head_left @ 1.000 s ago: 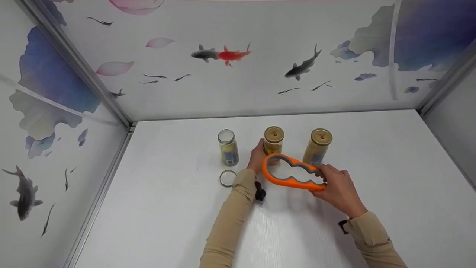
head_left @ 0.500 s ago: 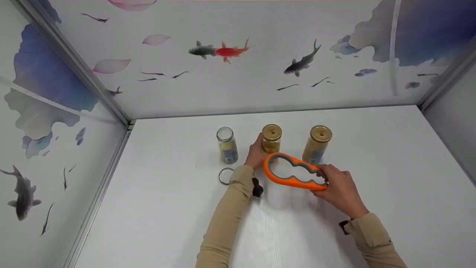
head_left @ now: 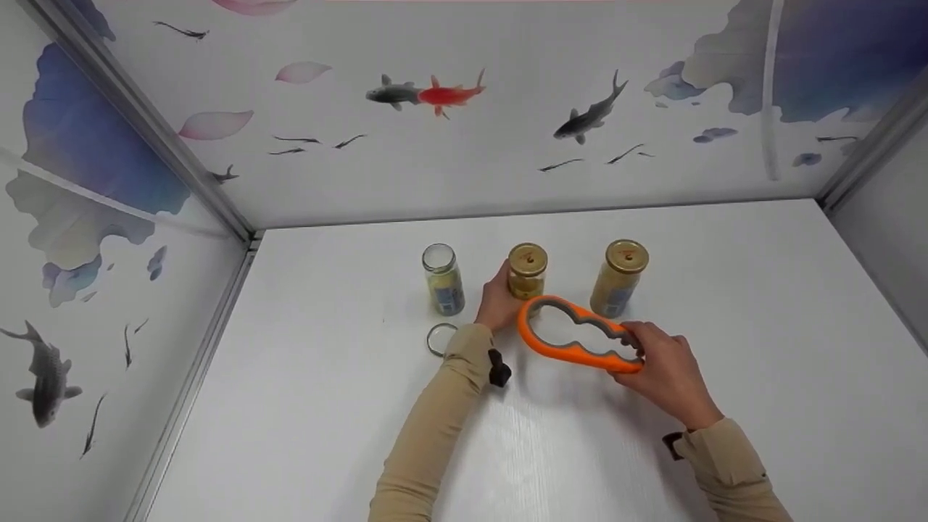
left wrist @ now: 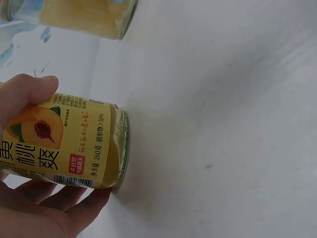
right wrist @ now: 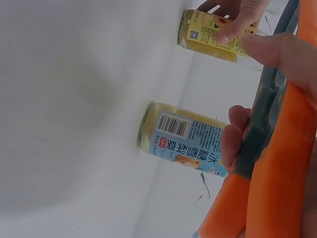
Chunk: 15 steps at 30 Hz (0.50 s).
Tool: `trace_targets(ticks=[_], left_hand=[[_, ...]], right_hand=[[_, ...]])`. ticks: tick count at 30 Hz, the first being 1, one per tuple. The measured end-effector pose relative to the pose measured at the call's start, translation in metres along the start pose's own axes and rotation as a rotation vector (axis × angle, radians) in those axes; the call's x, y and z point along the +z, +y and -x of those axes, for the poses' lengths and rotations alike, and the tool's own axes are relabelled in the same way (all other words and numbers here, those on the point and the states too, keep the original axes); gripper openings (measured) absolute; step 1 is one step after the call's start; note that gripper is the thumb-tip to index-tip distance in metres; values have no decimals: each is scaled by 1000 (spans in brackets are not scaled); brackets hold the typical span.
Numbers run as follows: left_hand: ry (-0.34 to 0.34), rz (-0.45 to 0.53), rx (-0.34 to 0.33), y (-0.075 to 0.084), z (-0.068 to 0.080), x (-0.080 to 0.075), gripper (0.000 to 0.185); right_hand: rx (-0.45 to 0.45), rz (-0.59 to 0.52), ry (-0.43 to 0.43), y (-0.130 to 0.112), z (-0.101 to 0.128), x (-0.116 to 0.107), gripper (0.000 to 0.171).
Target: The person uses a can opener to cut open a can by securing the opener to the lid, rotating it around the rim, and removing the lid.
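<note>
My left hand (head_left: pixel 496 301) grips a glass jar of yellow peaches (head_left: pixel 526 284) from its left side. Its gold lid is on, and the yellow label (left wrist: pixel 74 141) with a peach picture faces the left wrist camera. In my right hand (head_left: pixel 670 370) is an orange jar opener (head_left: pixel 573 355) with a grey, wavy inner edge, held at one end. In the head view its closed loop overlaps the lower part of the peach jar; no lid is inside it. Beyond the opener stands a blue-labelled pear jar (right wrist: pixel 185 136), its gold lid (head_left: pixel 627 256) on.
To the left stands a lidless glass jar (head_left: pixel 446 286) with pale contents. A loose round lid (head_left: pixel 429 339) lies in front of it, partly covered by my left sleeve. White panels printed with fish (head_left: pixel 591 119) enclose the white table (head_left: pixel 304 377) at the back and sides.
The head view has tilted slightly. My left hand and the peach jar have shifted a little left, and the opener has drifted slightly right. Both holds stay the same.
</note>
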State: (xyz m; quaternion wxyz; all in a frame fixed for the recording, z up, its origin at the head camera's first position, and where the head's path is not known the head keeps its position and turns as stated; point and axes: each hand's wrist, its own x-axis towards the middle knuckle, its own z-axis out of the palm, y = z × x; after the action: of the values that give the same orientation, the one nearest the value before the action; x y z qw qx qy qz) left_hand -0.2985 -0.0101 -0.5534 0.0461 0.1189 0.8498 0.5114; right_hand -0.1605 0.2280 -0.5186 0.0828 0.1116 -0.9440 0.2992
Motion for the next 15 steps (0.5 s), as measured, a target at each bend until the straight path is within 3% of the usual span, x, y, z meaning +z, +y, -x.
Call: trace_targets(ticks=[7,15], left_hand=[[12,6,-15,1,6,-4,78],[-27,-2,-36,2,15,-9,79]], right_hand=[[-22,12,21,-1,1,-4,53],[-50,1,77,-2,2,-13,55]])
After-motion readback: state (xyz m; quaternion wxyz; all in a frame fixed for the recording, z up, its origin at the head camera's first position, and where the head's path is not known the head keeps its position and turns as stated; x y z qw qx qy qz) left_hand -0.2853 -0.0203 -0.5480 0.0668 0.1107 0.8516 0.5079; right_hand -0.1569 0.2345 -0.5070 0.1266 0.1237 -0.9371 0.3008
